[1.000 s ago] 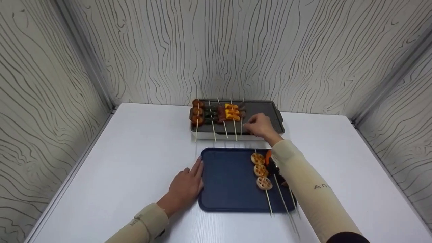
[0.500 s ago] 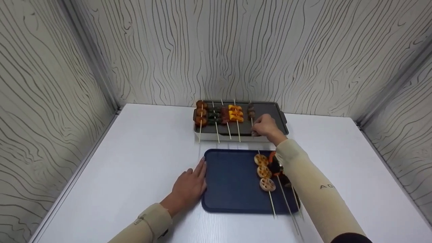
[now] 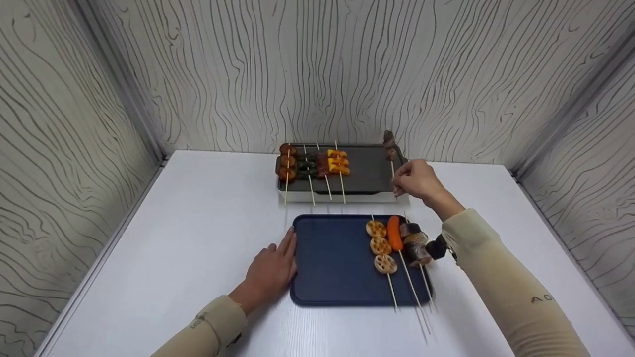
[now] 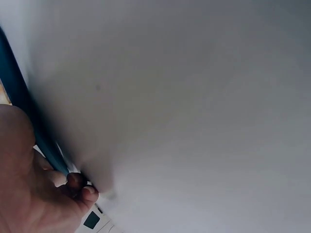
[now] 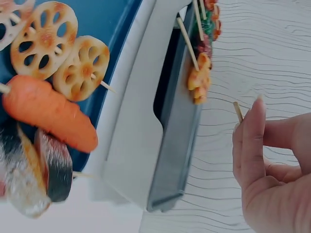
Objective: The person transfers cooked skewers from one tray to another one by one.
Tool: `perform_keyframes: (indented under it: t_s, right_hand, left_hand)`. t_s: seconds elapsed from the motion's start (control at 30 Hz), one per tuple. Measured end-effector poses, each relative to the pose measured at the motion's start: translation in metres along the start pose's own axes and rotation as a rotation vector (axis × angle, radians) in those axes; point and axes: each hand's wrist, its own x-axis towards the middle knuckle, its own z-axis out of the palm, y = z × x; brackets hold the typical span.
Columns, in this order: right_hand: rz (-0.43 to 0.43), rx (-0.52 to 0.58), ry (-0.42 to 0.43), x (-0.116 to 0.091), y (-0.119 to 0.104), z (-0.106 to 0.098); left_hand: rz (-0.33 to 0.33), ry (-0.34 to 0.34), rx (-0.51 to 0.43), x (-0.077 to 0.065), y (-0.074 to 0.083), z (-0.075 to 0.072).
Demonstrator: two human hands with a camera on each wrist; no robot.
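My right hand (image 3: 421, 181) pinches the wooden stick of a brown meat skewer (image 3: 389, 145) above the right end of the grill pan (image 3: 367, 173). The meat points away from me and overlaps the pan's far rim. In the right wrist view the stick's end (image 5: 238, 111) pokes out between thumb and fingers, while the meat is hidden. My left hand (image 3: 270, 272) lies with outstretched fingers along the left edge of the blue tray (image 3: 332, 263). Its fingertips touch the tray rim (image 4: 19, 92) in the left wrist view.
Left on the pan lie skewers of round brown slices (image 3: 287, 161), dark green pieces (image 3: 306, 163), reddish meat (image 3: 322, 163) and yellow pieces (image 3: 338, 161). The tray's right side bears lotus root (image 3: 384, 264), sausage (image 3: 394, 233) and fish-like chunk (image 3: 416, 250) skewers. Patterned walls surround the white table (image 3: 213, 213).
My right hand has carried the meat skewer rightward, away from the yellow skewer, and its meat now sits higher in view. The left hand stays at the tray's edge.
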Motion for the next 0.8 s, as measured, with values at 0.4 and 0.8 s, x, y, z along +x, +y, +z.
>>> perform_keyframes:
  t_s: [0.4, 0.8]
  right_hand:
    - [-0.019, 0.007, -0.04, -0.059, 0.001, -0.017]
    - [0.005, 0.059, -0.06, -0.118, 0.016, -0.006]
  left_hand:
    - [0.019, 0.025, 0.013, 0.0, -0.002, 0.003]
    - [0.007, 0.016, -0.022, 0.0, 0.002, -0.006]
